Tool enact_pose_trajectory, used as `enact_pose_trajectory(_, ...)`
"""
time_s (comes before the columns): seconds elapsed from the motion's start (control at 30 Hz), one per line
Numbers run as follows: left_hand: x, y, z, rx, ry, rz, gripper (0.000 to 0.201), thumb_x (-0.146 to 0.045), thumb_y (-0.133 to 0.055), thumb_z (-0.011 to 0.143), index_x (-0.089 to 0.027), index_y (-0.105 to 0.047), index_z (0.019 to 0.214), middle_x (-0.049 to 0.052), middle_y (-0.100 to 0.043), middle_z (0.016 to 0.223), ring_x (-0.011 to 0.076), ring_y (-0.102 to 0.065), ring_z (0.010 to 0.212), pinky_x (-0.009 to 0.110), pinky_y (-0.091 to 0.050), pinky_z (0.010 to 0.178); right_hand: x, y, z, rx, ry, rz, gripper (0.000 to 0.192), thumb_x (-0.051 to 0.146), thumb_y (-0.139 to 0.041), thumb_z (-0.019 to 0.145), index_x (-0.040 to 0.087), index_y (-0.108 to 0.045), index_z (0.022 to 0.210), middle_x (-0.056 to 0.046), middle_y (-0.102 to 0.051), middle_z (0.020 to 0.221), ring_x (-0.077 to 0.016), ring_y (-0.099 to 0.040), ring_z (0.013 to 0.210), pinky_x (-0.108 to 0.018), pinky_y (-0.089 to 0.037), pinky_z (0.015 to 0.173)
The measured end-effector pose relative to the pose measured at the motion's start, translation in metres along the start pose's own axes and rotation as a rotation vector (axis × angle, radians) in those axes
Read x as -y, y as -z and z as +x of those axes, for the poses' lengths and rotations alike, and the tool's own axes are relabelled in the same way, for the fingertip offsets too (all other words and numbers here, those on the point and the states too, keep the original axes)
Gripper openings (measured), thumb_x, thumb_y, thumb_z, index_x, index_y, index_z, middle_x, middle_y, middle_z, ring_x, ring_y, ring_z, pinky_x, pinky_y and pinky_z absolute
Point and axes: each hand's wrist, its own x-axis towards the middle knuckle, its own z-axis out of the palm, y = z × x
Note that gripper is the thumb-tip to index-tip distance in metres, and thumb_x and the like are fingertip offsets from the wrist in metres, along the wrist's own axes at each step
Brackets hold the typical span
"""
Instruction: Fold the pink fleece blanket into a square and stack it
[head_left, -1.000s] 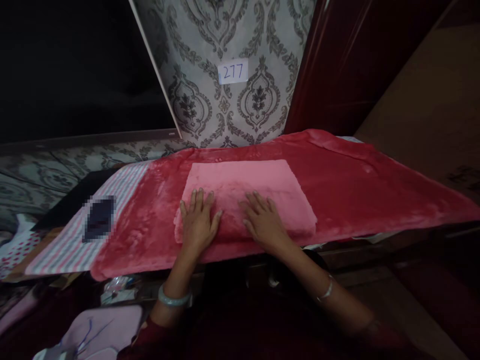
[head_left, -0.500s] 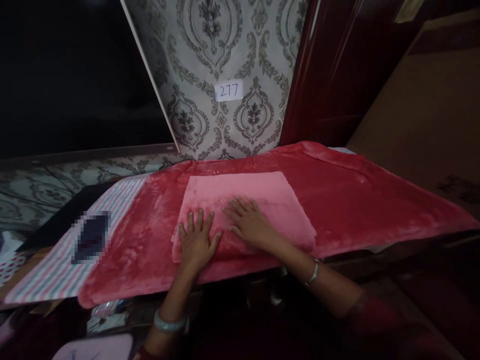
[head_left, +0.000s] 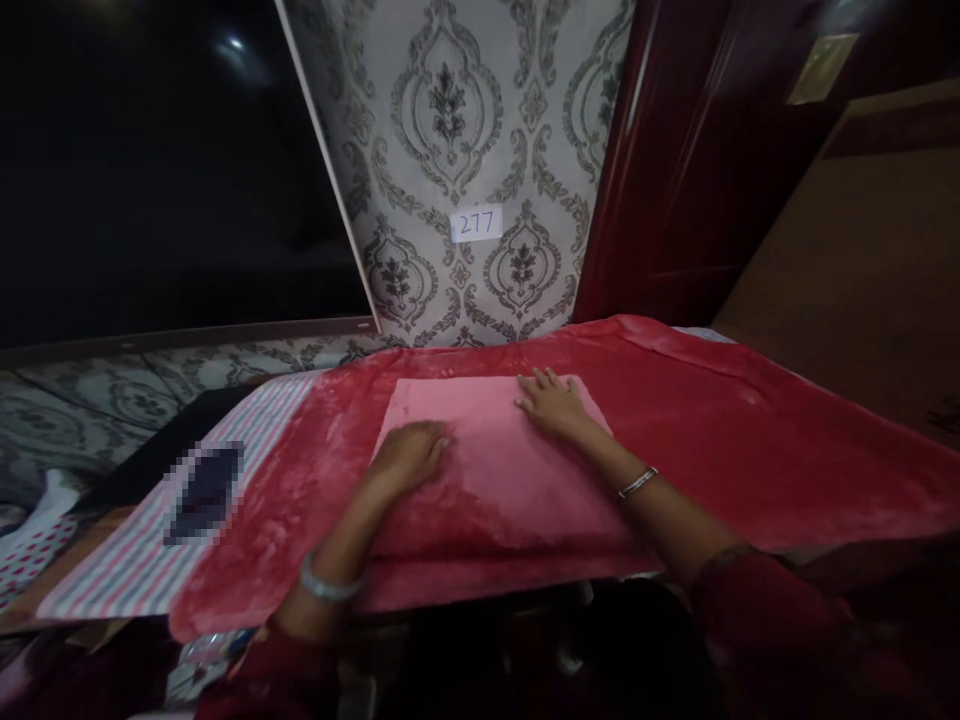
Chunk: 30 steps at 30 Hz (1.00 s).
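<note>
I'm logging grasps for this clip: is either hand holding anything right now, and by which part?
Nothing is held. The left hand and right hand lie palm-down on the folded pink towel, the right near its far edge.

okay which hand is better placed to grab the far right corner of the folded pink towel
Right. The right hand lies flat at the far right corner of the folded pink towel. The left hand rests nearer the towel's left side, farther from that corner.

Both hands bare, no gloves or rings visible. Left hand (head_left: pixel 409 455): chunky pale green bangle (head_left: pixel 327 583) at wrist, dark red sleeve below it. Right hand (head_left: pixel 553 402): thin silver bangle (head_left: pixel 638 483) on forearm, dark red sleeve (head_left: pixel 757 610) from approx. the elbow.
</note>
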Motion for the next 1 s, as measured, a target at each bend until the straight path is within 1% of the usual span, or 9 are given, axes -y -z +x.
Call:
enact_pose_trajectory(0.1,-0.002,0.015,0.062,0.104,0.077,-0.002,0.051,-0.033,-0.04,0.098,-0.023,-0.051,0.147,0.012,-0.046,0.157,0.0269,-0.04,0.146,0.051,-0.028,0.121,0.027,0.0,0.014,-0.008,0.11,0.034,0.058,0.048,-0.033,0.104,0.027,-0.035,0.158,-0.012,-0.025,0.167,-0.0306,-0.02,0.154,-0.061,-0.016,0.12)
enact_pose_trajectory(0.17,-0.001,0.007,0.09,0.112,0.135,0.007,0.053,-0.038,-0.039,0.099,-0.024,-0.047,0.15,0.013,-0.044,0.158,0.0314,-0.036,0.148,0.062,-0.022,0.121,0.04,-0.01,0.018,-0.04,0.177,0.048,0.057,0.049,-0.034,0.104,0.028,-0.036,0.157,-0.011,-0.028,0.166,-0.0309,-0.022,0.153,-0.062,-0.015,0.12)
enact_pose_trajectory(0.23,0.004,-0.013,0.104,0.096,0.182,0.008,0.056,-0.044,-0.034,0.1,-0.024,-0.045,0.151,0.014,-0.045,0.157,0.0348,-0.036,0.148,0.068,-0.02,0.119,0.044,-0.025,0.017,-0.079,0.201,0.069,0.057,0.049,-0.035,0.104,0.027,-0.036,0.157,-0.011,-0.031,0.165,-0.031,-0.024,0.152,-0.06,-0.016,0.12)
enact_pose_trajectory(0.33,0.014,-0.046,0.107,0.061,0.222,0.008,0.061,-0.049,-0.025,0.101,-0.023,-0.04,0.154,0.013,-0.045,0.158,0.0348,-0.033,0.149,0.068,-0.018,0.119,0.043,-0.044,0.014,-0.107,0.177,0.111,0.057,0.048,-0.035,0.105,0.027,-0.036,0.157,-0.011,-0.032,0.164,-0.0297,-0.026,0.152,-0.058,-0.016,0.121)
enact_pose_trajectory(0.43,0.021,-0.061,0.107,0.067,0.212,0.02,0.062,-0.051,-0.023,0.101,-0.024,-0.039,0.155,0.012,-0.044,0.158,0.0338,-0.033,0.149,0.067,-0.019,0.119,0.04,-0.046,0.016,-0.087,0.167,0.136,0.057,0.051,-0.034,0.104,0.028,-0.037,0.157,-0.01,-0.033,0.164,-0.0291,-0.026,0.152,-0.059,-0.014,0.121)
enact_pose_trajectory(0.53,0.022,-0.059,0.113,0.076,0.212,0.029,0.062,-0.05,-0.021,0.101,-0.025,-0.037,0.156,0.012,-0.043,0.159,0.0331,-0.033,0.149,0.068,-0.02,0.118,0.025,-0.037,0.024,-0.042,0.125,0.137,0.06,0.055,-0.034,0.104,0.029,-0.037,0.157,-0.01,-0.034,0.164,-0.03,-0.026,0.152,-0.061,-0.011,0.121)
enact_pose_trajectory(0.63,0.02,-0.055,0.119,0.101,0.232,0.011,0.063,-0.051,-0.022,0.101,-0.024,-0.035,0.157,0.011,-0.04,0.161,0.0334,-0.03,0.15,0.068,-0.019,0.119,-0.008,-0.031,0.028,-0.006,-0.044,0.122,0.059,0.055,-0.033,0.104,0.027,-0.041,0.155,-0.01,-0.038,0.162,-0.0322,-0.025,0.151,-0.064,-0.01,0.12)
enact_pose_trajectory(0.77,0.022,-0.057,0.122,0.105,0.252,-0.022,0.063,-0.052,-0.025,0.1,-0.027,-0.036,0.157,0.009,-0.039,0.162,0.0326,-0.029,0.151,0.066,-0.018,0.12,-0.046,-0.034,0.021,-0.001,-0.243,0.224,0.06,0.056,-0.028,0.104,0.027,-0.04,0.155,-0.008,-0.037,0.162,-0.0359,-0.025,0.15,-0.065,-0.023,0.116)
enact_pose_trajectory(1.0,0.03,-0.058,0.118,0.06,0.264,-0.118,0.06,-0.048,-0.03,0.1,-0.022,-0.043,0.153,0.013,-0.042,0.159,0.0298,-0.034,0.149,0.062,-0.018,0.122,-0.051,-0.046,0.018,-0.053,-0.239,0.301,0.059,0.056,-0.03,0.103,0.026,-0.046,0.152,-0.012,-0.041,0.159,-0.0342,-0.038,0.143,-0.058,-0.033,0.113)
